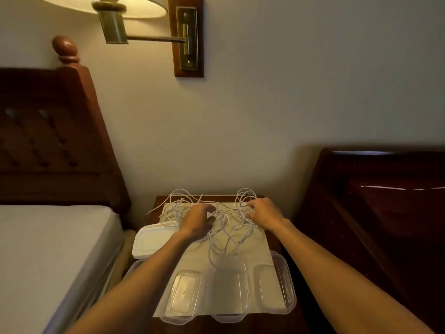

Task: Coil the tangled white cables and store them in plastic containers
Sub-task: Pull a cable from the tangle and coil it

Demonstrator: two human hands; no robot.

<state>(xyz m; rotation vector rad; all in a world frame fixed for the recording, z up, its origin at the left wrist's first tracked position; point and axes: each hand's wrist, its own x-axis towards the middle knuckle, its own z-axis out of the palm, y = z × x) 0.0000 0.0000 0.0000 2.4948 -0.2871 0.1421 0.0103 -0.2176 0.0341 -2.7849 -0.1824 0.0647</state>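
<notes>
Tangled white cables (226,227) spread over a pale mat (255,247) on the wooden nightstand (277,319), centre of frame. Left hand (198,221), fingers curled, pinches strands near the knot's middle; right hand (263,214), fingers bent into the loops at right, appears to grip cable, though the contact is blurred. Clear plastic containers (184,295) stand in a row along the lower edge, none holding cable; white lids (154,241) lie stacked at left. Risk: pulling the hands apart would likely tighten the knot, and trailing loops could drag a light container off the near edge.
</notes>
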